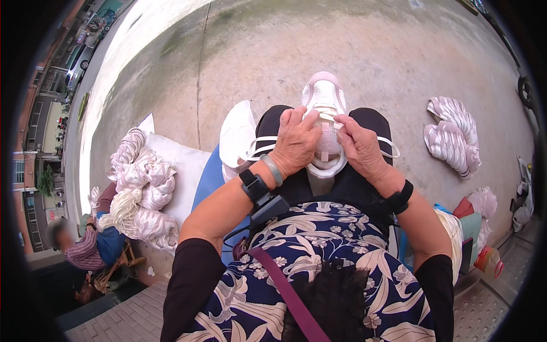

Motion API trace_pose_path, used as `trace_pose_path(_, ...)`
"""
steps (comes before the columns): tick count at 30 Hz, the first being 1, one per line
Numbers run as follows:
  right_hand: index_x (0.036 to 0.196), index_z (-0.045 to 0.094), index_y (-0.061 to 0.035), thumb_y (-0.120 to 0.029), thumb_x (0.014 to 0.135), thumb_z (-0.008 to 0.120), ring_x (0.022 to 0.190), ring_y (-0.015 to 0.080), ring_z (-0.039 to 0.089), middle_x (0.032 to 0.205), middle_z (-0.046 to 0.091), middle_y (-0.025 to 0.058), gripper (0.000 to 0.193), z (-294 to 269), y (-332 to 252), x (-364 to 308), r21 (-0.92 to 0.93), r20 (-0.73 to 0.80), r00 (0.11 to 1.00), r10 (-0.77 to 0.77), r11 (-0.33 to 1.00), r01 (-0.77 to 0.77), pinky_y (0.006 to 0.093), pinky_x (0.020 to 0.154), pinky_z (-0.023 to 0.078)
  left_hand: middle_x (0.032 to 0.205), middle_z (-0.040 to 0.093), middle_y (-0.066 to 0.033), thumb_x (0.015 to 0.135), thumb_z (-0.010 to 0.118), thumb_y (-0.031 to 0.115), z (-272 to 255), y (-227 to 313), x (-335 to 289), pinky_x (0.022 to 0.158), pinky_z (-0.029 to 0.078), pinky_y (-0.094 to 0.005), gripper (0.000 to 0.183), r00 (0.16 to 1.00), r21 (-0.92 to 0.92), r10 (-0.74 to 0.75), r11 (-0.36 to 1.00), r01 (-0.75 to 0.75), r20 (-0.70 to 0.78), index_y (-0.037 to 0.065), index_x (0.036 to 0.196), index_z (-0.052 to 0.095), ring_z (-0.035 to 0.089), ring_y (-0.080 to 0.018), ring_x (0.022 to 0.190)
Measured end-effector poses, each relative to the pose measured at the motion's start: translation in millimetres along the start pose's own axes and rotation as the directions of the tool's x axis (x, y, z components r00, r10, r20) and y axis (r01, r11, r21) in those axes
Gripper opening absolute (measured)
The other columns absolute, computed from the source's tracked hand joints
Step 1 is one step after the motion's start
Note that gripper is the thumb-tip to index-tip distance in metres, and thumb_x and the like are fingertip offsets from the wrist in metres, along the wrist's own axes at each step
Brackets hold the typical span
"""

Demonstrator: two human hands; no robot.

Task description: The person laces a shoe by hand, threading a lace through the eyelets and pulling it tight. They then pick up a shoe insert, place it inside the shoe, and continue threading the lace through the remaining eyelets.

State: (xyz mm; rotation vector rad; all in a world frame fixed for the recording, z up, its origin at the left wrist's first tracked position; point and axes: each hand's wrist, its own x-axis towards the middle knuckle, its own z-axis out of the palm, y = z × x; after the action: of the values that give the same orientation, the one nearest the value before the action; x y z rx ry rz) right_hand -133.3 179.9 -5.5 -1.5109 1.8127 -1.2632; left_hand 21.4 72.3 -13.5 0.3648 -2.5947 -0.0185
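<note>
1 left hand (294,142), 1 right hand (363,149), clamped on lacing (326,108) of 1 pink-white shoe (329,137)

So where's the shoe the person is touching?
In the head view, the shoe is above and right of centre, between the person's black-clad knees, left hand at its left, right hand at its right.

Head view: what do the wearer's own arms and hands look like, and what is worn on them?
Black sleeves end near the elbows, leaving the forearms uncovered. The left hand and right hand are gloveless. The left wrist carries a pale, smooth, round bangle and a black strap with a dark boxy device; the right has a black band.
</note>
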Motion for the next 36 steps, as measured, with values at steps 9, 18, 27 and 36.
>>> trace_pose_path(9, 0.083, 0.059, -0.0142, -0.012, 0.073, 0.057, 0.085, 0.0167, 0.054, 0.072, 0.056, -0.0023, 0.011, 8.3, 8.5, 5.4, -0.555, 0.188, 0.859, -0.476, 0.670, 0.493, 0.0459, 0.093, 0.032, 0.107, 0.055, -0.0111, 0.066, 0.058, 0.011, -1.6, -8.1, -2.1, 0.080, 0.037, -0.0399, 0.008, 0.998, -0.040, -0.034, 0.999, 0.036, 0.048, 0.005, 0.071, 0.057, 0.049, -0.0283, 0.096)
trace_pose_path(18, 0.082, 0.059, -0.0163, -0.012, 0.072, 0.060, 0.087, 0.0158, 0.056, 0.076, 0.057, -0.0035, 0.011, -7.2, 24.2, 13.1, -0.509, 0.273, 0.826, -0.493, 0.655, 0.559, 0.0471, 0.094, 0.031, 0.104, 0.056, -0.0093, 0.068, 0.055, 0.011, 1.5, -9.3, -2.9, 0.078, 0.038, -0.0380, 0.007, 0.989, -0.065, -0.124, 0.990, 0.129, 0.076, 0.005, 0.070, 0.057, 0.050, -0.0265, 0.093)
trace_pose_path(27, 0.087, 0.062, -0.0052, -0.002, 0.076, 0.062, 0.077, 0.0236, 0.060, 0.081, 0.062, 0.0086, 0.012, -0.3, 22.8, 11.8, -0.044, -0.031, 0.948, -0.317, 0.948, 0.315, 0.0326, 0.071, 0.047, 0.099, 0.054, -0.0143, 0.069, 0.055, 0.008, 11.2, -5.7, 1.3, 0.079, 0.037, -0.0403, 0.006, 0.972, -0.212, -0.234, 0.950, 0.231, 0.010, 0.002, 0.071, 0.056, 0.050, -0.0312, 0.094)
trace_pose_path(36, 0.091, 0.063, -0.0039, 0.003, 0.074, 0.059, 0.063, 0.0262, 0.058, 0.072, 0.059, 0.0107, 0.019, 0.9, 17.1, 15.9, -0.083, -0.131, 0.953, -0.273, 0.961, 0.264, 0.0319, 0.057, 0.047, 0.101, 0.051, -0.0162, 0.069, 0.056, 0.005, 12.0, -2.6, 3.7, 0.081, 0.037, -0.0414, 0.006, 0.967, -0.225, -0.256, 0.941, 0.251, 0.006, 0.001, 0.073, 0.054, 0.049, -0.0341, 0.096)
